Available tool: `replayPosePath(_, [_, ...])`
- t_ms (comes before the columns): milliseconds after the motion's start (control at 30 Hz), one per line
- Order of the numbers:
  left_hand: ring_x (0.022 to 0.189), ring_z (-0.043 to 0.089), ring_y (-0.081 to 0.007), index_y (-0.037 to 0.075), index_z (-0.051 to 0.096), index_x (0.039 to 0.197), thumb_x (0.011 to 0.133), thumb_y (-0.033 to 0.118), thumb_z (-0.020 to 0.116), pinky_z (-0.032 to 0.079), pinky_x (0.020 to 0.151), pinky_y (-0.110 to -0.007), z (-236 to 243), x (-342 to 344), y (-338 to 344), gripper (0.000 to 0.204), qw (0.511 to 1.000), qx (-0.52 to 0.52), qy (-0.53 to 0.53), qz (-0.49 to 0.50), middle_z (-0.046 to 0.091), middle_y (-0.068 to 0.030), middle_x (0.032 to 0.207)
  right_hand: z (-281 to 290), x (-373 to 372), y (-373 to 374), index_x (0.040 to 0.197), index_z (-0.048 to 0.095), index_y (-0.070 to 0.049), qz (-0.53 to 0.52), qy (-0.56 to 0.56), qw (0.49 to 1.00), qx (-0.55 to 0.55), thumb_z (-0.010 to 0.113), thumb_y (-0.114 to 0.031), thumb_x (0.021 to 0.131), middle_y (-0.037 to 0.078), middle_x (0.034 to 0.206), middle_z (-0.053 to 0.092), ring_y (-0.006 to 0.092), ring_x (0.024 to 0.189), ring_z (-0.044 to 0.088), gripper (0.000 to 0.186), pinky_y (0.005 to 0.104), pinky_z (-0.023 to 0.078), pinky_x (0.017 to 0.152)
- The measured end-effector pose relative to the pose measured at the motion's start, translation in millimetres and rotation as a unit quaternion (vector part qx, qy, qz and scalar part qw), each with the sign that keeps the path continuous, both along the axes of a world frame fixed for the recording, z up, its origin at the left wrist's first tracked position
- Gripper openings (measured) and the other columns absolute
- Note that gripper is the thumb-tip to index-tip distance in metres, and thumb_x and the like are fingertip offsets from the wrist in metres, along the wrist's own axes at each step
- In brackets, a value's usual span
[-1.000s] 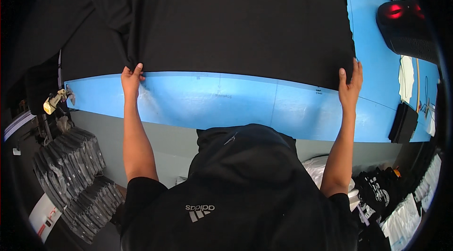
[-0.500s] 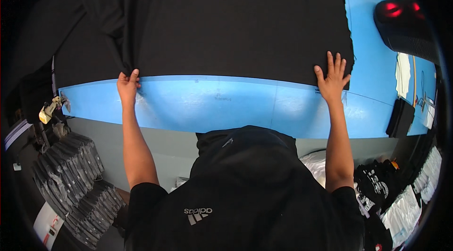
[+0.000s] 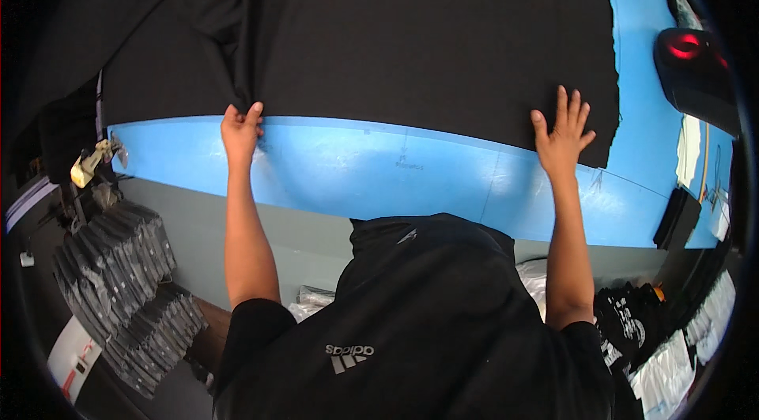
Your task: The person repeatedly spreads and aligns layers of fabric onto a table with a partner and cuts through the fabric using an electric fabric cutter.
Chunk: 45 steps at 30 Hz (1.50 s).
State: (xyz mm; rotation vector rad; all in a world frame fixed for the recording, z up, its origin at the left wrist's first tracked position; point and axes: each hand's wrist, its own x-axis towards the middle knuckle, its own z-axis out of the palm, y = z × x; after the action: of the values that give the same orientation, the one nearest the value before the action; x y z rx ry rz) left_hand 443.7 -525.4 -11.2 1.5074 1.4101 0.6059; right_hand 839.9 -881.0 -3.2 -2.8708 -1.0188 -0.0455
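The black cloth (image 3: 435, 41) looks matt and soft, ragged along its edge toward 2 o'clock. The blue desk (image 3: 340, 159) is smooth and glossy. Crinkled, shiny plastic covers the dark bundles (image 3: 118, 270) at 8 o'clock and the pale packs (image 3: 664, 376) at 4 o'clock.

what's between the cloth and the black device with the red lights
In the head view, a strip of blue table lies between the cloth and the device.

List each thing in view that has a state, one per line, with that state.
Black fabric: spread out, mostly smooth, bunched into folds above the left hand
Left hand: pinching the black fabric's near edge
Right hand: open, fingers spread, on the black fabric near its corner
Blue table: partly covered
Black device: glowing red
Dark bundles: stacked
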Motion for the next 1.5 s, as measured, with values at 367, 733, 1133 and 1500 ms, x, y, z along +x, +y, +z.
replayPosePath(367, [0.046, 0.044, -0.0049, 0.005, 0.049, 0.078, 0.082, 0.02, 0.069, 0.037, 0.041, -0.02, 6.1, -1.9, -0.6, 0.024, 0.999, 0.003, 0.026, -0.025, 0.05, 0.0005, 0.058, -0.7, -62.8, 68.8, 0.14, 0.032, -0.025, 0.077, 0.037, 0.996, -0.038, 0.038, -0.063, 0.085, 0.011, 0.148, 0.021, 0.0384, 0.137, 0.01, 0.068, 0.071, 0.003, 0.097])
replayPosePath(733, [0.044, 0.044, -0.0054, 0.007, 0.044, 0.077, 0.083, 0.021, 0.067, 0.036, 0.037, -0.02, 6.8, -7.5, 3.6, 0.027, 0.997, -0.033, 0.044, -0.061, 0.048, 0.0002, 0.055, 15.0, -56.8, 70.0, 0.138, 0.035, -0.02, -0.038, 0.038, 0.997, 0.057, 0.049, -0.056, 0.083, 0.013, 0.146, 0.024, 0.0379, 0.136, 0.013, 0.067, 0.07, 0.006, 0.098])
replayPosePath(1133, [0.048, 0.04, -0.0071, 0.006, 0.035, 0.068, 0.077, 0.027, 0.073, 0.036, 0.043, -0.026, -15.5, -6.7, -7.9, 0.044, 0.996, -0.022, 0.04, -0.07, 0.042, -0.0002, 0.049, 32.7, -77.9, 106.0, 0.14, 0.031, -0.013, -0.136, 0.035, 0.984, 0.109, 0.045, -0.056, 0.086, 0.02, 0.147, 0.019, 0.0408, 0.136, 0.011, 0.07, 0.0683, 0.005, 0.099])
replayPosePath(1500, [0.041, 0.046, -0.009, 0.005, 0.049, 0.069, 0.085, 0.04, 0.062, 0.037, 0.038, -0.024, 38.9, -22.0, 67.6, 0.04, 0.997, -0.068, -0.009, 0.028, 0.052, -0.0046, 0.054, -1.9, -205.2, 238.9, 0.138, 0.036, -0.02, 0.127, 0.07, 0.989, 0.007, 0.041, -0.057, 0.086, 0.013, 0.146, 0.024, 0.0352, 0.137, 0.014, 0.064, 0.0688, 0.001, 0.099])
